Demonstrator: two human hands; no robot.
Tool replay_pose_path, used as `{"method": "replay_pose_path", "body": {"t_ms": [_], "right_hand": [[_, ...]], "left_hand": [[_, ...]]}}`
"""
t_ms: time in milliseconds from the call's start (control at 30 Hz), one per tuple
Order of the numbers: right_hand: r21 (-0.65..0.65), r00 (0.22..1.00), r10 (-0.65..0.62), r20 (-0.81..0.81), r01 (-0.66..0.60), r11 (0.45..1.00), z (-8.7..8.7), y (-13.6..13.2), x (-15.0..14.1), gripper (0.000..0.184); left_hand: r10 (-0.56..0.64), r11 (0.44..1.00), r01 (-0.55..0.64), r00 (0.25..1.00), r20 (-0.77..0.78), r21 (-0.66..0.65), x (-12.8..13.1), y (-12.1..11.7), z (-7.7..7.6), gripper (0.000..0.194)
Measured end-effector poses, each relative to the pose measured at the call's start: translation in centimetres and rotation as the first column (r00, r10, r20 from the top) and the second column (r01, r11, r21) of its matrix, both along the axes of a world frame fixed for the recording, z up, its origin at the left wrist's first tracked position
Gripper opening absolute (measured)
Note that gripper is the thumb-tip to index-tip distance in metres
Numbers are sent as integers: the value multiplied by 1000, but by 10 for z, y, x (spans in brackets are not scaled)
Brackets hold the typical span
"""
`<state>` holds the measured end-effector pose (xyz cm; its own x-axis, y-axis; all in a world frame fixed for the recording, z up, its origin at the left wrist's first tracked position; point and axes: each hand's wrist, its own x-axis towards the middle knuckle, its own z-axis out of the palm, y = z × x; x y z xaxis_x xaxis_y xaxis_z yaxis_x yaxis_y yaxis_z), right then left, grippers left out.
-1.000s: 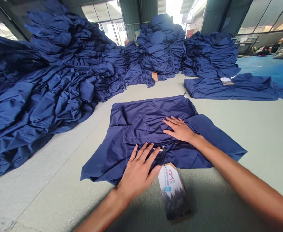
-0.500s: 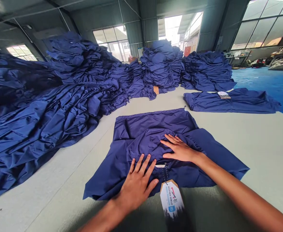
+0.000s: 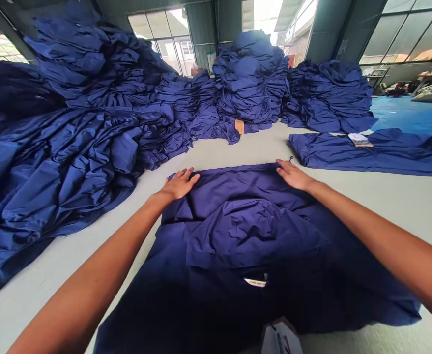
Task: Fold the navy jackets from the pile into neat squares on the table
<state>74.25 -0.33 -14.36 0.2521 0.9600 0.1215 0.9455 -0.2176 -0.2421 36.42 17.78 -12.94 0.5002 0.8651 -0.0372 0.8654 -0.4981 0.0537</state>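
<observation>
My left hand (image 3: 179, 184) and my right hand (image 3: 293, 175) are stretched out to the far edge of the navy garment (image 3: 252, 236), one near each end of that edge. Neither grip is clenched: both palms face down, with the fingers lying open and slightly spread on the rim of the cloth. I see no fabric pinched between them (though the fingertips are hard to read from up here).

The garment lies spread on the pale grey worktop (image 3: 385, 206) directly in front of me, with a rumpled, raised fold in its middle and its near part dark with shadow. A small white label (image 3: 255, 282) shows just below the fold. A hang tag (image 3: 280, 339) sits at the bottom of my view, cut off by the frame.

Off to the right, a second navy garment (image 3: 370, 155) lies on the worktop, well apart from the first, with a small card (image 3: 360, 140) on top. A huge slumped heap of navy garments (image 3: 72, 162) fills the left side, running back to tall stacks (image 3: 250, 78) with a tan card (image 3: 240, 126) at their foot. Beyond the worktop on the right is a blue floor (image 3: 415, 118).
</observation>
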Motion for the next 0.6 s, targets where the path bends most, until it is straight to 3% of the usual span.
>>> {"method": "replay_pose_path", "body": {"t_ms": [133,233,300,433,600], "right_hand": [[-86,990,-101,99,109,990,-15,49,42,63],[-156,981,-143,134,163,974,-36,58,55,63],[-185,975,-154,161,183,966,-48,57,57,61],[-201,953,-152,264,208,957,-47,57,55,60],[-262,917,-86,390,201,944,-13,54,51,42]], "left_hand": [[54,997,-54,999,11,60,4,50,-35,65],[54,994,-53,999,-3,92,-4,59,-59,63],[50,992,-48,999,-16,114,-8,59,-66,61],[23,994,-16,997,-70,109,-9,58,-58,58],[2,997,10,988,-152,75,-9,58,-26,50]]}}
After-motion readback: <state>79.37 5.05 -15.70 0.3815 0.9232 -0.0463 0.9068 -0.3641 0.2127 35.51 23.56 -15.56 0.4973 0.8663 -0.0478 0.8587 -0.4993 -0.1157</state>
